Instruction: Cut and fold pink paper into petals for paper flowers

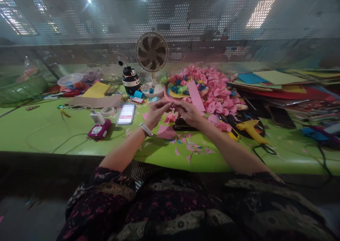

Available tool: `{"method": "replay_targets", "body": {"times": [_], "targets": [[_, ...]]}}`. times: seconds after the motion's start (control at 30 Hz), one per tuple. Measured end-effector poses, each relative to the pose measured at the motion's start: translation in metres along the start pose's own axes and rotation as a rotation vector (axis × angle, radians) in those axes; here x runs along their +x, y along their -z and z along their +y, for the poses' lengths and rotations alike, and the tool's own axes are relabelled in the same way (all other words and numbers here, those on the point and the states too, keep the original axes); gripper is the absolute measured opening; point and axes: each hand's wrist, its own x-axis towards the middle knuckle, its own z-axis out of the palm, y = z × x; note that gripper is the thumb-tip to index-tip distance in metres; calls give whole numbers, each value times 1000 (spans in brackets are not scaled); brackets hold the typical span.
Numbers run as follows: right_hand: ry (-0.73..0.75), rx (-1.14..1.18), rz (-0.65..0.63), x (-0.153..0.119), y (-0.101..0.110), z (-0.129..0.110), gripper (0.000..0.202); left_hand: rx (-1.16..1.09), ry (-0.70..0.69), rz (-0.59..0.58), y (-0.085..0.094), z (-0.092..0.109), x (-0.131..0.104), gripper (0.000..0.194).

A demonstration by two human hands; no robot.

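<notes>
Fingertips of the left hand [155,114] and right hand [189,113] meet above the green tabletop [39,135], pinching a small folded pink paper piece [174,107] between them. Pink paper scraps [190,147] lie just below the fingers.

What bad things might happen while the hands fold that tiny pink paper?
The small pink paper piece is pinched between the left hand and right hand, so it might tear or crease wrongly. The white desk fan stands close by and, if it is running, could scatter the loose pink paper scraps. The yellow glue gun near the right forearm might get bumped.
</notes>
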Motion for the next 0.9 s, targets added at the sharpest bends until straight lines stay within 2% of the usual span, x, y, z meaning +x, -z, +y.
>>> {"method": "replay_targets", "body": {"times": [0.17, 0.33, 0.4, 0.53, 0.67, 0.77, 0.83, 0.9], "targets": [[-1, -152, 7, 0, 2, 1, 30, -58, 19, 120, 1, 0, 5, 31], [41, -356, 15, 1, 6, 8, 25, -135, 23, 289, 9, 4, 16, 21], [22, -404, 42, 2, 12, 14, 24, -130, 24, 316, 12, 6, 18, 19], [-119, -505, 36, 3, 30, 39, 20, -16, 53, 175, 11, 8, 14, 25], [-285, -598, -169, -1, 40, 67, 12, 95, 59, 6, 10, 3, 9, 33], [-333, -608, -274, -2, 39, 71, 8, 170, 35, -73, 11, -4, 8, 33], [-294, -614, -221, -1, 37, 62, 10, 208, 12, -108, 12, -8, 9, 31], [-182, -587, -103, 2, 34, 48, 16, 255, -28, -155, 13, -11, 9, 28]]}}
